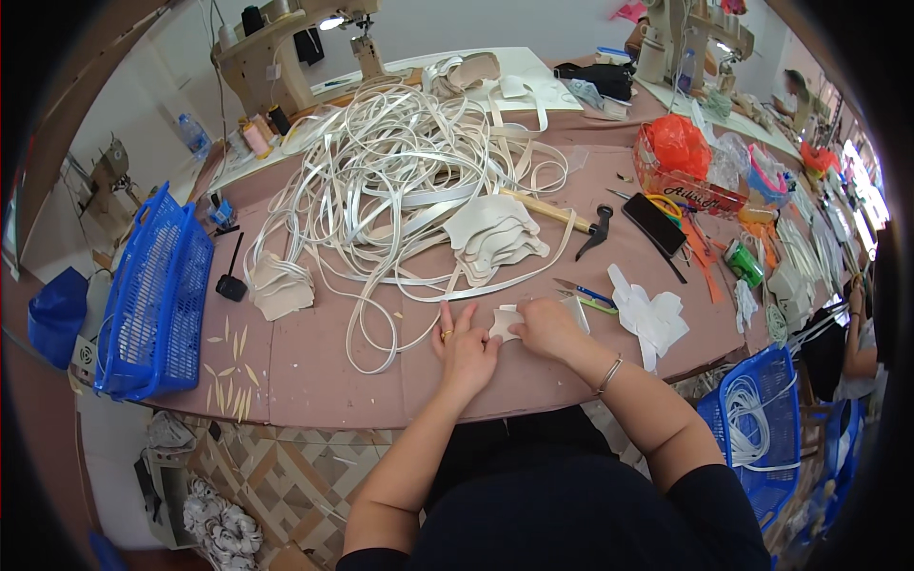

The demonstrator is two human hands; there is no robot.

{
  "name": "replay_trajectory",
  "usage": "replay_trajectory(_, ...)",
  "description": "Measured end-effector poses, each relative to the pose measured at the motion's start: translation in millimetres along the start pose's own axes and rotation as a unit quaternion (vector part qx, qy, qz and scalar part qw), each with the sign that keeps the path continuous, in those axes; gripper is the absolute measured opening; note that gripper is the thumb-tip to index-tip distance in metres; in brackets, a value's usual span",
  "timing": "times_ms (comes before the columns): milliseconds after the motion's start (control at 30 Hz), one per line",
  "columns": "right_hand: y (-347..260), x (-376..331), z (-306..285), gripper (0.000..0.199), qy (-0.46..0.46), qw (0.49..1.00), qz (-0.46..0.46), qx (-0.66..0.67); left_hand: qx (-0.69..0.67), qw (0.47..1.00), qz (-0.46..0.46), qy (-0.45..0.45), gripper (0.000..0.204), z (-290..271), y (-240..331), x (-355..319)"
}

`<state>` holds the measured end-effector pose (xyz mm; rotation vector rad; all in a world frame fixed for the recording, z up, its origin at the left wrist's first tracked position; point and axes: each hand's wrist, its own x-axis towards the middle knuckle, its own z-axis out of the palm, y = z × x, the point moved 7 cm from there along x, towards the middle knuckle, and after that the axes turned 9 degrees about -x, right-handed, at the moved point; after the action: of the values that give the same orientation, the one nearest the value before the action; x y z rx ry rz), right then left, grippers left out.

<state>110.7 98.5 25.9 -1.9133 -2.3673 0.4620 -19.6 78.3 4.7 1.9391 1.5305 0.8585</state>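
A small cream cut piece [503, 322] of what looks like leather or fabric lies on the table near its front edge, between my hands. My left hand [466, 354] rests on the table at the piece's left, fingers stretched out, the thumb touching its edge. With fingers curled down, my right hand [552, 330] grips the piece's right part and hides some of it. Another pale piece [577, 312] shows just beyond the right hand. Stacked cream cut pieces [495, 233] lie farther back, and a second stack [282, 285] is to the left.
A big tangle of white strips [381, 181] covers the table's middle. Right of it are a hammer [595, 233], scissors [588, 297], a black phone [654, 225] and white pieces [649, 319]. Blue baskets [157, 295] flank the table. Sewing machines [286, 57] stand behind; a person sits far right.
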Motion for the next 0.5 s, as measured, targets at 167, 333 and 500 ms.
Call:
replay_trajectory(167,1,1,-5,0.034,-0.011,1.0,-0.012,-0.001,0.012,1.0,-0.018,-0.003,0.021,3,-3,2)
replay_trajectory(333,-5,7,-2,0.033,-0.031,0.998,-0.005,-0.056,0.004,1.0,-0.007,-0.005,0.02,0,0,0)
replay_trajectory(500,-11,6,0,0.031,0.0,0.996,-0.027,-0.081,0.014,1.0,-0.01,-0.003,0.02,2,2,0)
